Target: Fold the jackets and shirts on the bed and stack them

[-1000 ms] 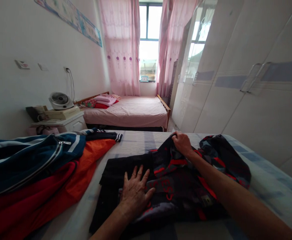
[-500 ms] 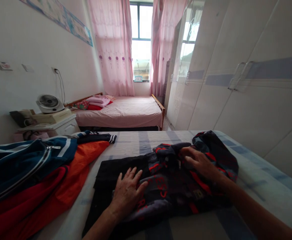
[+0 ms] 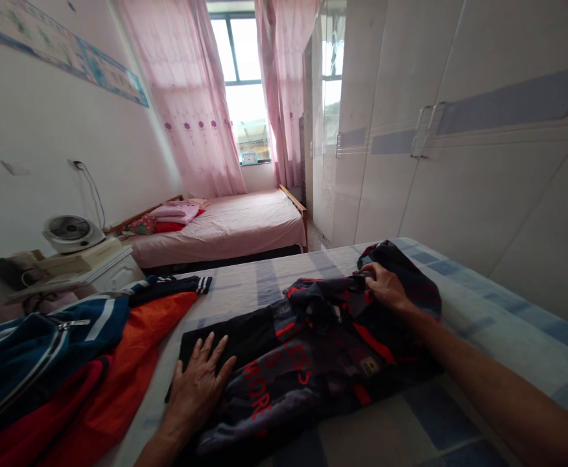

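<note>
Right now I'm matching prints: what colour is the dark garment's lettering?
Red lettering; best in the head view.

A bed (image 3: 230,288) spread with a white sheet (image 3: 483,305) patched in blue carries the clothes. A dark top (image 3: 323,363) with red lettering lies across its middle; on the left sit an orange garment (image 3: 157,324), a red garment (image 3: 65,399) and a blue jacket (image 3: 26,340), heaped together.

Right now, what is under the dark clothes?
A blue-and-white sheet shows around the dark clothes, so they seem to lie on it. What is directly beneath them is covered.
</note>
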Demonstrator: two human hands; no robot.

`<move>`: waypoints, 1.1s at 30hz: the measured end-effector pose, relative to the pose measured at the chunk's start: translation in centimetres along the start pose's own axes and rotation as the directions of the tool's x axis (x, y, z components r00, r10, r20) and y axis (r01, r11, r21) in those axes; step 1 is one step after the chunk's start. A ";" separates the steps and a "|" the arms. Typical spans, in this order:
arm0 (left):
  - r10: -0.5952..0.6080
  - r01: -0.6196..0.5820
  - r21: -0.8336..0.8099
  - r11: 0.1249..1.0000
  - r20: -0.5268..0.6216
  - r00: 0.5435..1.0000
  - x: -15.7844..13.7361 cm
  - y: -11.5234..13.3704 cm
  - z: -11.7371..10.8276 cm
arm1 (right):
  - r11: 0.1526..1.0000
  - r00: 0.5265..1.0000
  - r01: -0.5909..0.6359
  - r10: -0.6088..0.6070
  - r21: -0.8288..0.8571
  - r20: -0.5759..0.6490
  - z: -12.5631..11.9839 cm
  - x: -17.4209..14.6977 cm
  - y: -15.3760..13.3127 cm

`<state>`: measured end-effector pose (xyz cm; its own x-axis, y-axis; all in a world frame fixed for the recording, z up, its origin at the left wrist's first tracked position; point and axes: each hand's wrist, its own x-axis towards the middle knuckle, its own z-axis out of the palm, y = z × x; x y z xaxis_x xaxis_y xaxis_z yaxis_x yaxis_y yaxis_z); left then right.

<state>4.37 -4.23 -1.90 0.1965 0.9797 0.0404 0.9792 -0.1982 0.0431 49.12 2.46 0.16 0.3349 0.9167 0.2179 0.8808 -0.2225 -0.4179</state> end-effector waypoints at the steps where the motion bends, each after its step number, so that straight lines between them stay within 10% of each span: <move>1: -0.015 0.015 0.007 1.000 0.003 1.000 0.0 -0.1 0.1 | 1.000 1.000 -0.012 0.012 -0.006 -0.001 0.1 0.1 0.3; 7: -0.002 -0.003 0.043 0.999 0.115 0.993 0.4 -0.2 -1.6 | 0.999 0.999 -0.023 0.022 -0.022 -0.040 1.9 -1.2 1.9; 12: 0.124 -0.138 -0.076 0.987 -0.169 0.978 3.2 4.8 -5.3 | 1.000 0.996 -0.002 0.002 0.003 -0.094 2.4 -1.4 2.4; 17: 0.522 -0.576 -0.066 0.815 -0.348 0.779 8.3 12.3 -6.5 | 1.000 0.994 0.029 -0.028 0.009 -0.106 2.6 -1.2 2.8; 21: 0.538 -0.630 -0.057 0.774 -0.467 0.702 10.4 14.8 -6.4 | 0.999 0.992 0.047 -0.046 0.014 -0.116 2.7 -1.2 3.1; 24: 0.456 -0.602 -0.058 0.797 -0.595 0.662 8.8 13.7 -7.1 | 0.998 0.992 0.052 -0.049 0.026 -0.114 2.8 -1.1 3.3; 29: 0.583 -0.741 0.205 0.639 -0.758 0.293 0.8 9.7 -8.4 | 0.998 0.994 0.041 -0.036 0.043 -0.106 3.0 -1.0 3.4; 33: 0.789 -0.885 0.023 0.466 -0.463 0.403 -5.1 8.3 -8.1 | 0.998 0.995 0.043 -0.039 0.036 -0.090 2.8 -1.0 3.2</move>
<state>11.06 -11.08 6.33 0.8287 0.2245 0.5127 0.2835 -0.9582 -0.0387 50.69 1.73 -3.84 0.3289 0.8911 0.3126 0.8816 -0.1711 -0.4398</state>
